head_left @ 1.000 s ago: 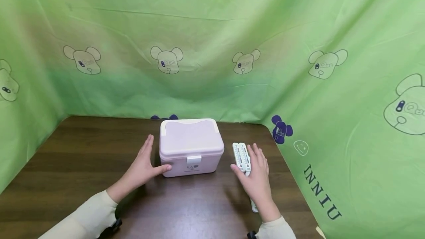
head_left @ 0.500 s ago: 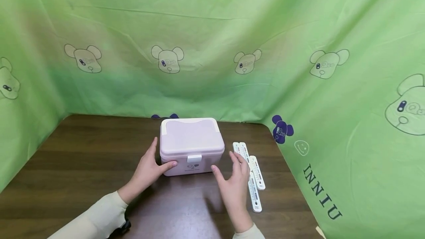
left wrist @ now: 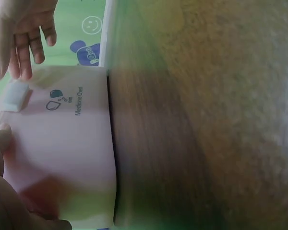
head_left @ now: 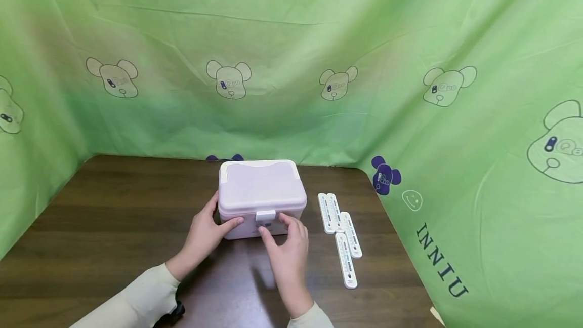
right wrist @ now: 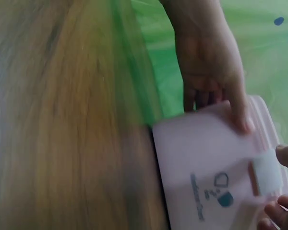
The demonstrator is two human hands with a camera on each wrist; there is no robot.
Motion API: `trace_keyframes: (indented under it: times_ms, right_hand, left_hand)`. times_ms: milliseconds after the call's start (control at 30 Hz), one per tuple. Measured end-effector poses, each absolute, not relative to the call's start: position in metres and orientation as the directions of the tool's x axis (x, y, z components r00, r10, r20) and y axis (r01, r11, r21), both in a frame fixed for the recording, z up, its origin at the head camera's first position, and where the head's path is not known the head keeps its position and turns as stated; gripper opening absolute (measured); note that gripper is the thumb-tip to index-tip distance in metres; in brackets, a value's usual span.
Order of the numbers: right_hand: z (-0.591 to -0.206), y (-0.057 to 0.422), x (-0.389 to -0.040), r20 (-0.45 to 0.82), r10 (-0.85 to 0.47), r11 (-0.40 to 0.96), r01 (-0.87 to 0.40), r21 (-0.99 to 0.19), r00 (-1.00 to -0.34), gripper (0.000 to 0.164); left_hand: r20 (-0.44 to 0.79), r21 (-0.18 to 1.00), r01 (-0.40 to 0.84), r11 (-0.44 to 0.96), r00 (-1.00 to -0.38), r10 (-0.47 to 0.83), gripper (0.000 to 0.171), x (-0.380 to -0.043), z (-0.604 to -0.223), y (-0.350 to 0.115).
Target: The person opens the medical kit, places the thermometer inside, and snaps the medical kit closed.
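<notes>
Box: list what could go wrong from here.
The box might twist if the latch is pulled, since the left grip steadies only one side. The right grip, beside the latch, could slip on so small a tab. Were the box to slide right, it might knock the thermometers.

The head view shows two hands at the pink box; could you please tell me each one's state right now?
Left hand: holding the pink box at its left side.
Right hand: open, near the white latch, holding nothing.
</notes>
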State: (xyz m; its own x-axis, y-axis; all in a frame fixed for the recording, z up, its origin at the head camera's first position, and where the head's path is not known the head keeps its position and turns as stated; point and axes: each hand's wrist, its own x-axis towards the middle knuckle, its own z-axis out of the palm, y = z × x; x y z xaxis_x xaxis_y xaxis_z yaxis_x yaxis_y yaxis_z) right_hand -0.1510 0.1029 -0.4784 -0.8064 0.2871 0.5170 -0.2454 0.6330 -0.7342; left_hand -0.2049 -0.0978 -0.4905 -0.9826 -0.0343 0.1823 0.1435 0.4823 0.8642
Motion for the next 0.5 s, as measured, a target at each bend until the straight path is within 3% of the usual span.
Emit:
trace_keyframes:
  times_ms: [500]
  right_hand:
    - [-0.488,0.066,-0.171,0.525,0.449,0.644,-0.146,-0.751,-0.723,0.059]
  left_hand:
    - [0.224,0.871,0.163,0.463,-0.971,-0.079,0.102,-0.204,-0.490,-0.097]
